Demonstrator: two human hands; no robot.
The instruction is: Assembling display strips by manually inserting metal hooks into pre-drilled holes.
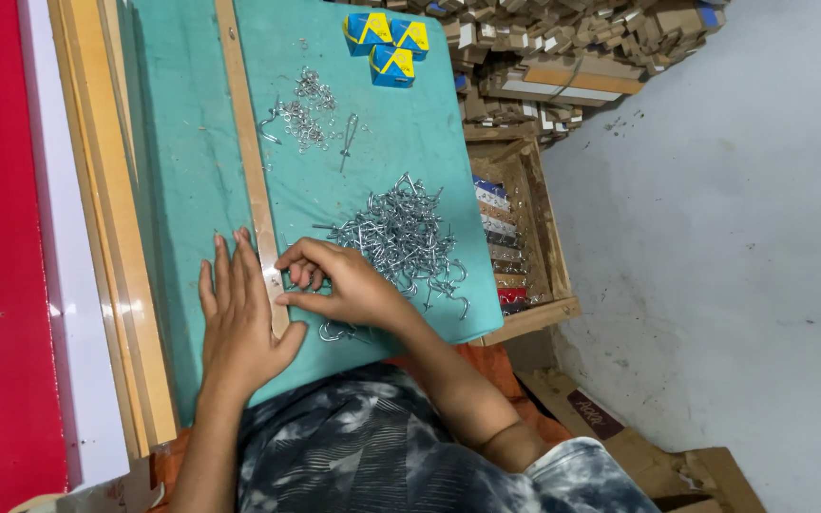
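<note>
My left hand (237,318) lies flat, palm down, on the teal cloth (182,171) and presses against the near end of a long thin wooden strip (247,152). My right hand (339,282) rests just right of the strip, fingers curled with the fingertips touching its edge; whether they pinch a small piece I cannot tell. A heap of silvery metal hooks (401,237) lies right beside my right hand. A smaller scatter of metal hooks (304,112) sits farther up the cloth.
Three blue-and-yellow small boxes (387,43) sit at the cloth's far end. Wooden slats (111,218) and a red-and-white panel (11,237) run along the left. A wooden crate (529,237) with coloured items and a pile of wood scraps (563,47) stand right, above grey floor.
</note>
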